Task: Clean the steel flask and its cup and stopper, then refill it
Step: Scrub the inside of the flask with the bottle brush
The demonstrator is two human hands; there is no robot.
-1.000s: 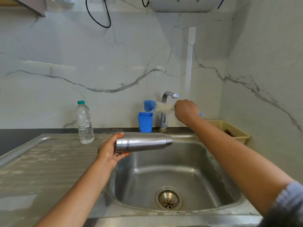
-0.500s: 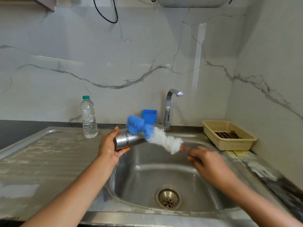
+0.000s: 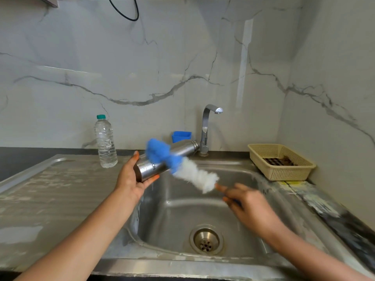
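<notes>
Gripping the steel flask (image 3: 182, 149) round its base, the left hand (image 3: 129, 183) held it tilted over the sink's (image 3: 172, 220) far-left edge; the right hand's (image 3: 249, 201) blurred fingers were clamped on the brush (image 3: 194, 175) handle. Aiming its blue tip at the flask's mouth seemed best.

A steel tap (image 3: 205, 126) stands behind the sink (image 3: 182, 211); a beige basket (image 3: 282, 173) rests on the table (image 3: 20, 157) to its right; a black cable (image 3: 126, 14) loops down the marble wall (image 3: 142, 67) above.

Flask (image 3: 182, 151) above sink (image 3: 253, 199) left edge, brush (image 3: 182, 167) before it, basket (image 3: 282, 171) right, bottle (image 3: 105, 142) left
</notes>
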